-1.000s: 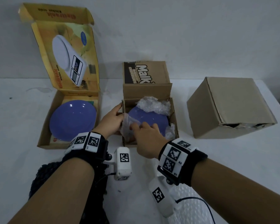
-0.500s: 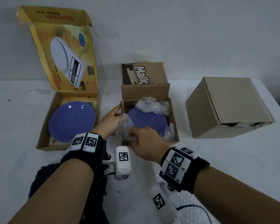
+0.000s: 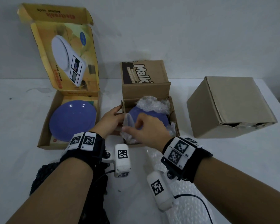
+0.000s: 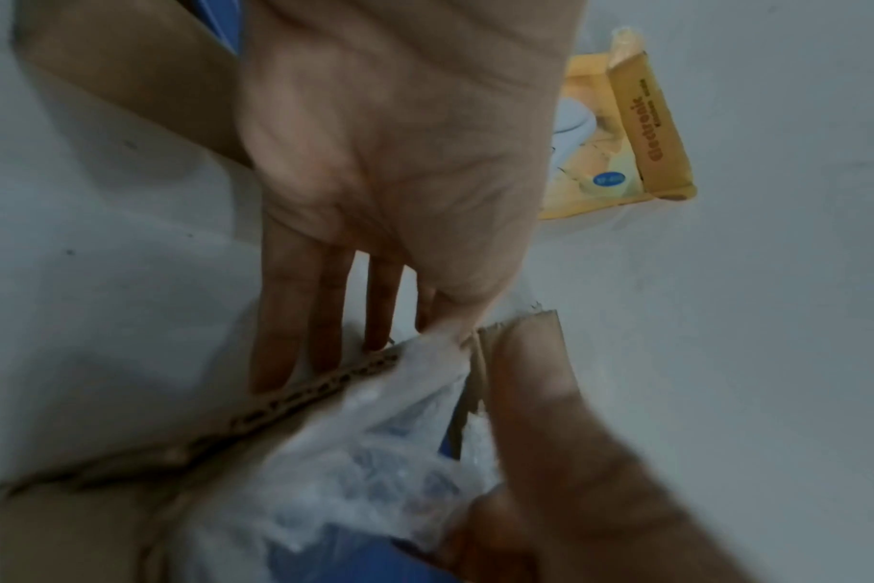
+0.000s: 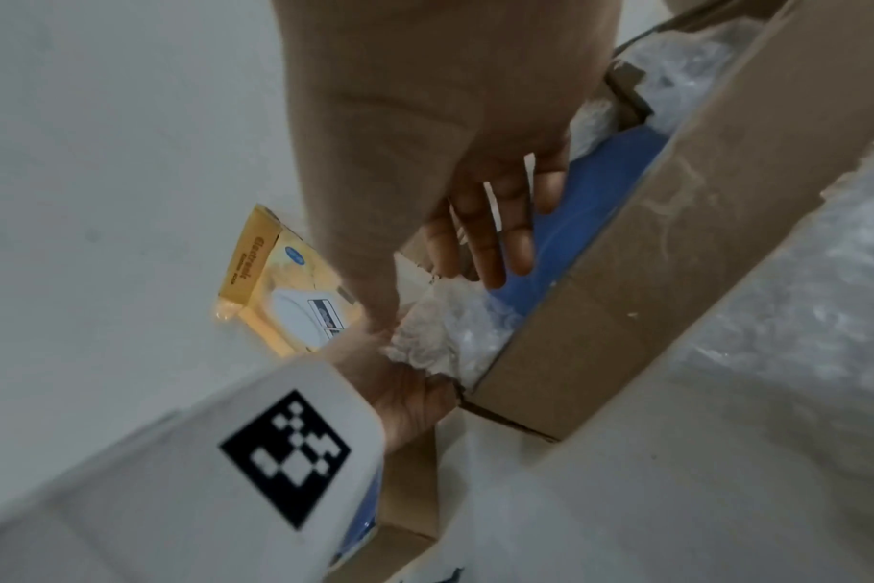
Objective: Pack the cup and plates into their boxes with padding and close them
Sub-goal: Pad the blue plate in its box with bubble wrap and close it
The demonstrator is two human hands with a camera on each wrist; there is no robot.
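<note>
A blue plate (image 3: 158, 118) lies in the open brown middle box (image 3: 174, 113), with bubble wrap (image 3: 152, 104) bunched round its far and near rims. My left hand (image 3: 118, 110) holds the box's left wall (image 4: 325, 378), fingers outside and thumb at the top edge. My right hand (image 3: 132, 126) reaches over the plate's left rim (image 5: 574, 221) and pinches a flap of wrap (image 3: 128, 122) there. A second blue plate (image 3: 73, 120) rests bare in the open yellow scale box (image 3: 45, 126) at left. No cup is in view.
A closed plain carton (image 3: 229, 107) stands at the right. A loose sheet of bubble wrap (image 3: 184, 199) lies on the white table under my right forearm. Something dark and knitted (image 3: 39, 180) lies under my left forearm. The wall runs close behind the boxes.
My right hand has shifted slightly left and lifted the wrap flap over the plate's left rim. My left hand has stayed on the box wall.
</note>
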